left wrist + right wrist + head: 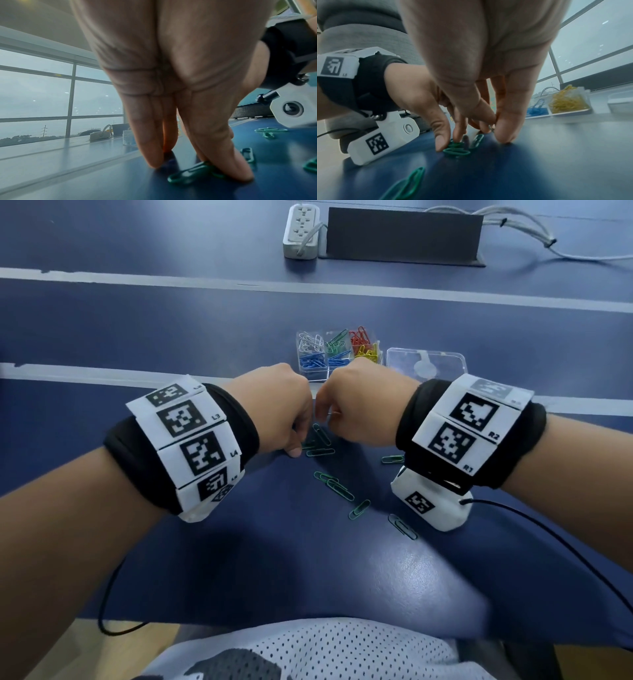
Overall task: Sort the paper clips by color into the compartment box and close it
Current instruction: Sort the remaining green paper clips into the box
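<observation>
A clear compartment box (318, 374) stands open beyond my hands, holding white, green, red, blue and yellow clips in separate cells. Its lid (426, 362) lies just right of it. Several green paper clips (334, 484) are scattered on the blue table in front of me. My left hand (291, 419) points down, with thumb (240, 171) and a finger pinching a green clip (188, 173) against the table. My right hand (356, 409) hovers close beside it, thumb and forefinger pinching a small clip (491, 127) whose colour I cannot make out. The box's yellow clips (566, 100) show past it.
A white power strip (301, 231), a dark upright panel (404, 234) and a bundle of cables (531, 231) sit at the far side. A black wire (548, 529) runs from my right wrist camera. The table's near edge (308, 616) is by my lap.
</observation>
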`<action>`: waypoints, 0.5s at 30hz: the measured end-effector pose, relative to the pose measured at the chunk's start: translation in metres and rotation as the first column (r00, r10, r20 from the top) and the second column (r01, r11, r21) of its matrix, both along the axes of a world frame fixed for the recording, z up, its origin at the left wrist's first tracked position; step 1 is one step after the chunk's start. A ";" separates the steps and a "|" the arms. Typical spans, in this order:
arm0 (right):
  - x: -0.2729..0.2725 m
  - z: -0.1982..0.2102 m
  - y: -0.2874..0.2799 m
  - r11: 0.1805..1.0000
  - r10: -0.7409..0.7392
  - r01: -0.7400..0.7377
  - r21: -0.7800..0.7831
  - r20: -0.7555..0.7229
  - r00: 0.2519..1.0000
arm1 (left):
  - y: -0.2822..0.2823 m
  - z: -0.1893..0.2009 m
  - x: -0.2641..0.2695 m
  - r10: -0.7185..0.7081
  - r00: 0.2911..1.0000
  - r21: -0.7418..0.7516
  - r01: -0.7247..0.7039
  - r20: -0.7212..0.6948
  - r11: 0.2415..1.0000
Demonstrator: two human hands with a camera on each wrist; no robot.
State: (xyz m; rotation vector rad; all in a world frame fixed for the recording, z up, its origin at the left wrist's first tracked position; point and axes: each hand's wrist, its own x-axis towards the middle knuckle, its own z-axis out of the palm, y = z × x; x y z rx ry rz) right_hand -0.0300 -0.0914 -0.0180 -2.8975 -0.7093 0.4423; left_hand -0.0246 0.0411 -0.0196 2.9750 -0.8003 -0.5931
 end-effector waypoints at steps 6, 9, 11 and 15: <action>-0.005 0.003 0.013 0.999 0.023 -0.022 -0.028 0.035 0.999 | -0.001 0.004 -0.004 0.001 1.000 0.006 -0.001 -0.015 1.000; -0.004 0.003 0.015 0.999 0.022 -0.020 -0.040 0.047 0.999 | 0.000 0.006 -0.006 -0.026 1.000 -0.005 0.026 -0.011 1.000; -0.004 0.002 0.014 0.999 0.012 -0.010 -0.043 0.042 0.999 | 0.002 0.005 -0.007 -0.024 1.000 -0.025 0.024 -0.008 0.999; -0.003 0.003 0.010 0.999 0.010 -0.010 -0.039 0.017 1.000 | 0.003 0.004 -0.006 0.000 1.000 -0.053 0.000 0.009 0.999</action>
